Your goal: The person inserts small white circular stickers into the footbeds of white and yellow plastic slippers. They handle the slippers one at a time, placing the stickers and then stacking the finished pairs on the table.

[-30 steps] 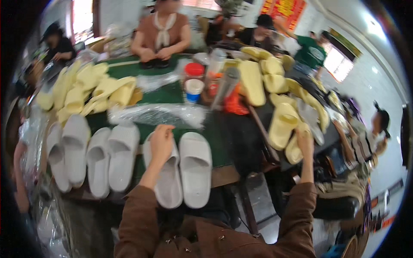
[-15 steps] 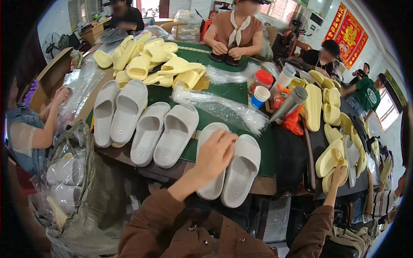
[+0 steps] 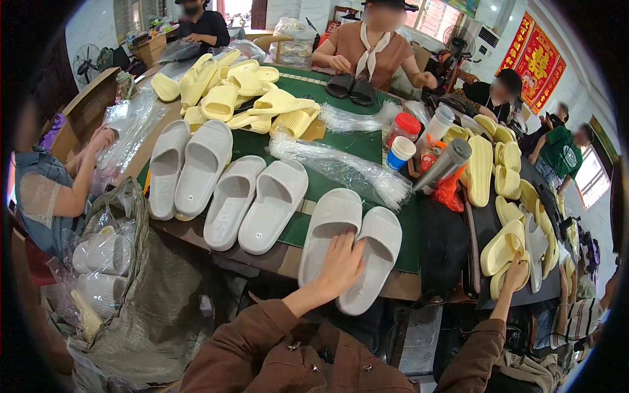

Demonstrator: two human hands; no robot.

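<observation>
In front of me a pair of grey slide sandals [image 3: 377, 252] sits side by side at the table's near edge. My left hand [image 3: 339, 265] is over the pair, its fingers closed where the two inner strap edges meet. Out to the right, my right hand [image 3: 515, 272] grips a yellow slide sandal [image 3: 499, 283] by its near part, beside other yellow slides. Two more grey pairs, one with a grey slide [image 3: 272, 209] and the other with a grey slide [image 3: 203, 170], stand in a row to the left.
Behind the row lie a heap of yellow slides [image 3: 219, 101] and bundled clear plastic bags [image 3: 347, 167]. A red-lidded jar [image 3: 405, 124], a paper cup [image 3: 400, 154] and a grey flask [image 3: 445, 162] stand right of centre. A sack [image 3: 157, 281] with wrapped slides sits lower left. Co-workers surround the table.
My left hand has come down from above the grey pair to its inner strap edges. My right hand stays on the yellow slide. Across the table, a person has let go of black slides.
</observation>
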